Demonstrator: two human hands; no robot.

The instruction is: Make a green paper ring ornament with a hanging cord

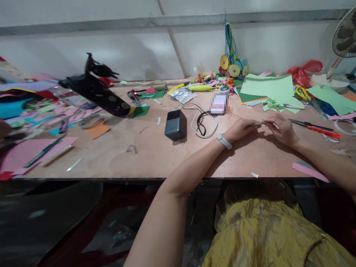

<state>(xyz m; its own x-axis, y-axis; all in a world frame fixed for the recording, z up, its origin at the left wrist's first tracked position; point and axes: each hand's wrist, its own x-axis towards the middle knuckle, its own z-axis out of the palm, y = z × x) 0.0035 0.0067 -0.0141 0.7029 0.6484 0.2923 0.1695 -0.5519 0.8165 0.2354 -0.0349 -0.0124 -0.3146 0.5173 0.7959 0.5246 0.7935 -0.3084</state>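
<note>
- Left hand point(241, 128) and right hand point(280, 128) resting together on the worktop point(155, 152), just right of the dark power bank point(175, 125).
- Small green paper piece point(258, 123) pinched between both hands: left grip closed on its left end, right grip closed on its right end, fingertips nearly meeting.
- White wristband point(224, 141) on the left wrist.
- No real container on view; only a red plastic bag point(304, 71) far right of the power bank, near the wall, contents not visible.
- White cable point(203, 122) and black loop lying just right of the power bank, beside a blurred small box point(218, 103), unreadable.
- Light green paper sheets point(271, 87) behind the hands, green scraps point(274, 104) just beside them.
- Red-handled cutter point(319, 128) right of the right hand, touching the worktop.
- Yellow scissors point(302, 92) partly under green sheets.
- Pink paper strip point(310, 172) near the front edge, under the right forearm.
- Left of the power bank: black dotted object point(97, 92), blurred, hard to identify; coloured papers point(33, 111) smeared by motion.
- Fan point(345, 37) cut off by the right border.
- Exact shape of the green piece hidden by the fingers.
</note>
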